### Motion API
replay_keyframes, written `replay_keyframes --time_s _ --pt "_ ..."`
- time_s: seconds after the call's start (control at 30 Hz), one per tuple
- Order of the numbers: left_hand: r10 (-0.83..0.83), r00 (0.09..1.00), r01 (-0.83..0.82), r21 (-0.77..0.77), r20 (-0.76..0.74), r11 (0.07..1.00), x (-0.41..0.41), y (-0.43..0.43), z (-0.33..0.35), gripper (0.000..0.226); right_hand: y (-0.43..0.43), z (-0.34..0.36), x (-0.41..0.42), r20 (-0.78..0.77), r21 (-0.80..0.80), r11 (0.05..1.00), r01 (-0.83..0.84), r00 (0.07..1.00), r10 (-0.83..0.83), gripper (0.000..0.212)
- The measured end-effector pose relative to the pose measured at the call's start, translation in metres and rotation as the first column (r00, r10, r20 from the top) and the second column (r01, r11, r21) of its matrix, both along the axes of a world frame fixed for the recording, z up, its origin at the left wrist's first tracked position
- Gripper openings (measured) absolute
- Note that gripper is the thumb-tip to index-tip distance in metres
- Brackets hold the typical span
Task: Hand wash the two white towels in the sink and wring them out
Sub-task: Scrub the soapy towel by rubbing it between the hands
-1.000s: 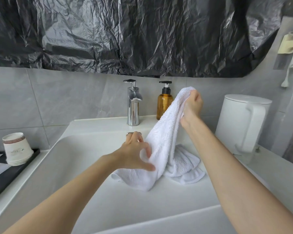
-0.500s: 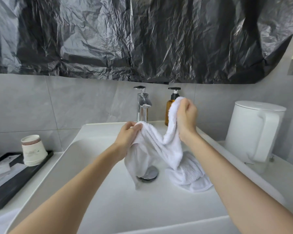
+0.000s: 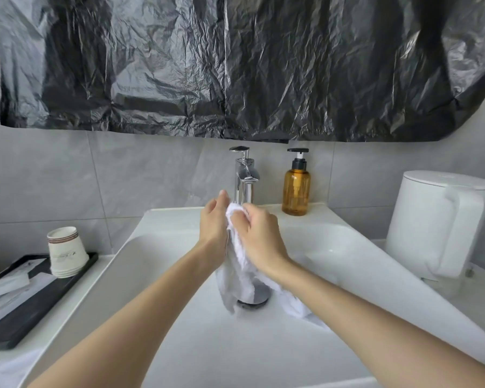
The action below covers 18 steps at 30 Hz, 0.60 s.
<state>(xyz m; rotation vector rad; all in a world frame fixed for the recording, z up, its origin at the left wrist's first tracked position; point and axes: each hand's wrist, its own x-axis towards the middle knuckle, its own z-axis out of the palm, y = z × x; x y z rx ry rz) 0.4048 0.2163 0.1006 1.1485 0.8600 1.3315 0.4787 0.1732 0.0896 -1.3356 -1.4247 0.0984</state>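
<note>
One white towel (image 3: 233, 271) hangs over the white sink (image 3: 235, 348), bunched at its top between my two hands just in front of the chrome faucet (image 3: 245, 175). My left hand (image 3: 213, 224) grips the bunched top from the left. From the right, my right hand (image 3: 259, 238) curls its fingers round the same bunch. The towel's lower end dangles above the drain (image 3: 254, 299). A second white towel (image 3: 296, 305) lies in the basin right of the drain, mostly hidden under my right forearm.
An amber soap pump bottle (image 3: 296, 189) stands on the sink ledge right of the faucet. A white kettle (image 3: 437, 222) sits on the counter at right. At left, stacked paper cups (image 3: 65, 252) stand on a black tray (image 3: 25, 312). Black plastic sheeting covers the wall above.
My hands have come together in front of the faucet, gathering the towel that was spread between them into a bunch. The right hand dropped lower and left.
</note>
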Motion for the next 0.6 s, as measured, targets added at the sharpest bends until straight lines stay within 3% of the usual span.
replay_keyframes --time_s 0.13,0.27,0.4,0.5,0.6 --pt "-0.071 0.995 0.077 0.073 -0.072 0.994 0.013 -0.013 -0.007 0.040 0.016 0.009 0.017 -0.243 0.032 0.986 0.161 0.958 -0.149 0.033" --pt "-0.045 0.999 0.046 0.026 -0.004 0.999 0.017 -0.011 -0.002 0.038 0.005 0.002 0.009 -0.206 0.043 0.999 0.033 0.978 -0.024 0.038" --pt "-0.090 0.992 0.097 0.087 -0.089 0.991 0.016 -0.016 -0.006 0.039 0.015 0.009 0.014 -0.352 0.065 0.990 0.126 0.931 -0.095 0.035" --pt "-0.085 0.995 0.088 0.068 -0.049 0.994 0.012 -0.012 0.000 0.042 0.004 0.008 0.005 -0.284 0.066 0.998 -0.011 0.958 0.030 0.038" --pt "-0.165 0.982 0.173 0.082 -0.093 0.982 0.016 -0.021 -0.003 0.039 0.012 0.017 0.020 -0.391 0.083 0.988 0.133 0.916 -0.091 0.039"
